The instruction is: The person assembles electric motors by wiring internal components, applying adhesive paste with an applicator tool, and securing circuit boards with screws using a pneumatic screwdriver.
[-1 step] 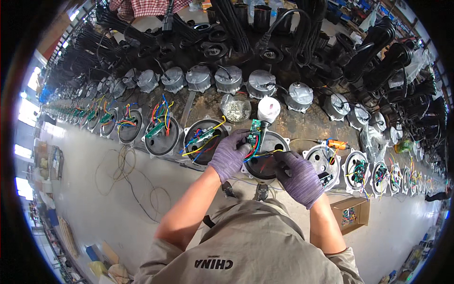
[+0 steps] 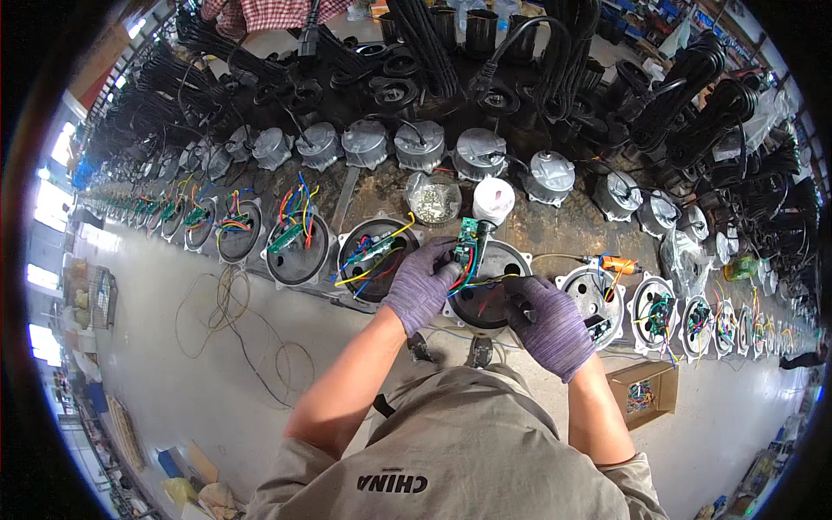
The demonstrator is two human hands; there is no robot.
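Left hand (image 2: pixel 422 282) has the green circuit board (image 2: pixel 468 232) pinched at its lower edge, coloured leads (image 2: pixel 472 267) trailing off it. Right hand (image 2: pixel 553 325): fingertips close together at the end of a yellow wire (image 2: pixel 492 280); can't tell if they actually grip it. Board sits above the round housing (image 2: pixel 503 260), over its far side, not seated.

Progress, my read: mid-wiring on this unit. Leads are on the board, but the far ends are too small to verify. Board unseated, housing uncovered. Left neighbour housing (image 2: pixel 345 243) has a board and loose wires inside, also uncovered. Right neighbour housing (image 2: pixel 572 295) likewise uncovered, orange-handled tool (image 2: pixel 619 264) at its far edge.

Bench (image 2: pixel 381 192) is dark, worn, stained. Clear tub (image 2: pixel 414 182) of small metal parts next to a white container (image 2: pixel 493 199); behind them a row of grey metal caps (image 2: pixel 419 146), then black cable bundles (image 2: pixel 568 69).

Pale floor (image 2: pixel 217 373): loose cable (image 2: pixel 224 312) to the left, cardboard box (image 2: pixel 663 394) of wired parts to the right. Checked garment (image 2: pixel 286 13) across the bench.
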